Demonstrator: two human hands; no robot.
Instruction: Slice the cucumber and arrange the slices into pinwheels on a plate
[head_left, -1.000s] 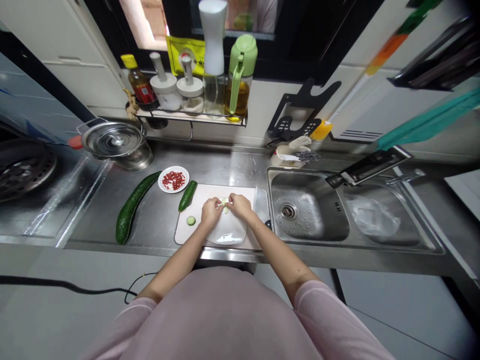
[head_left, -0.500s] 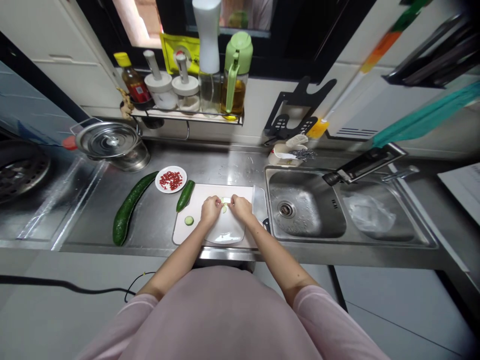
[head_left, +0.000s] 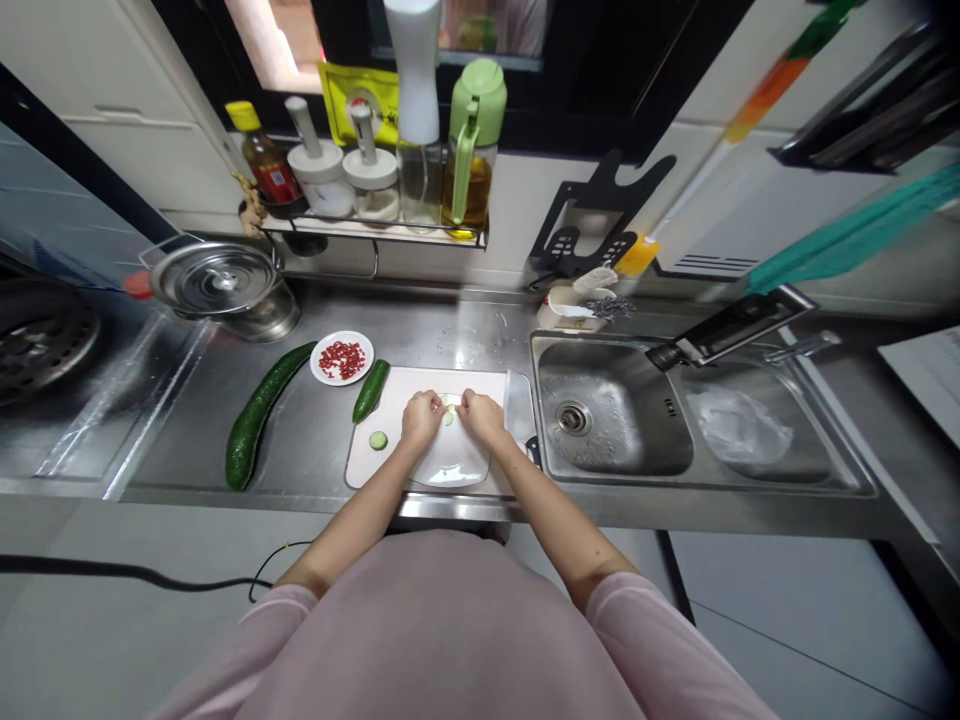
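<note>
While both forearms reach in over the near edge of the bench (head_left: 180, 440), the left hand (head_left: 422, 418) and right hand (head_left: 481, 415) meet above the far rim of a plate (head_left: 451, 465), with pale green slices (head_left: 448, 418) between them. The fingers of each hand are bent and look narrow, tips at the slices; the detail is too small to tell whether they pinch one or only touch it. Working from both sides probably lets small pieces be placed neatly.

The plate sits on the board (head_left: 364, 468), near the person, perhaps to keep it close to the cut pieces. A round (head_left: 378, 440) lies left of the plate, and a cucumber piece (head_left: 371, 391) rests along the board's left edge, seemingly set aside from the work. Farther left are a whole cucumber (head_left: 259, 420) and a dish (head_left: 318, 350) of red bits (head_left: 342, 360), likely parked there for room. What looks like a knife (head_left: 521, 405) lies at the board's right, out of hand.

On the shelf, a bottle (head_left: 271, 165) bears a red label; its print, like that on the yellow pouch (head_left: 382, 100), cannot be read.
</note>
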